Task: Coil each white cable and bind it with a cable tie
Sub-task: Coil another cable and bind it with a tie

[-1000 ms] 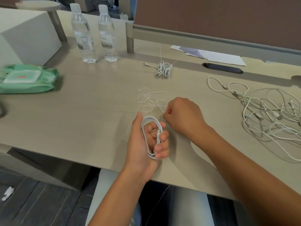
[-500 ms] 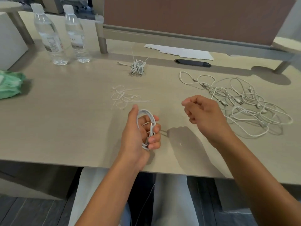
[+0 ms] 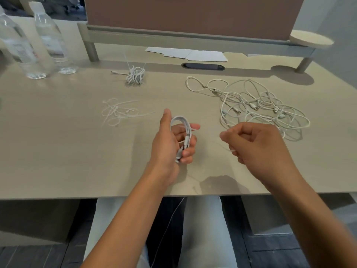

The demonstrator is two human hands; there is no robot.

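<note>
My left hand (image 3: 164, 146) is shut around a coiled white cable (image 3: 182, 123), held upright just above the desk (image 3: 58, 151) near its front edge. To its right, my right hand (image 3: 258, 146) is closed in a pinch on a thin white cable tie (image 3: 232, 150), of which only a short end shows below the fingers. The two hands are apart. A loose pile of cable ties (image 3: 119, 113) lies left of the coil. A tangle of uncoiled white cables (image 3: 260, 107) lies on the right. One bound cable bundle (image 3: 135, 75) sits further back.
Two clear water bottles (image 3: 17, 49) (image 3: 52, 41) stand at the back left. White papers (image 3: 193, 54) and a dark cable slot (image 3: 202, 66) lie under the raised shelf at the back. The desk's front edge runs just below my wrists.
My right hand left the cable tie pile and moved right with a tie pinched in it. My left hand kept the coil. The view shifted right, and the green pack went out of view.
</note>
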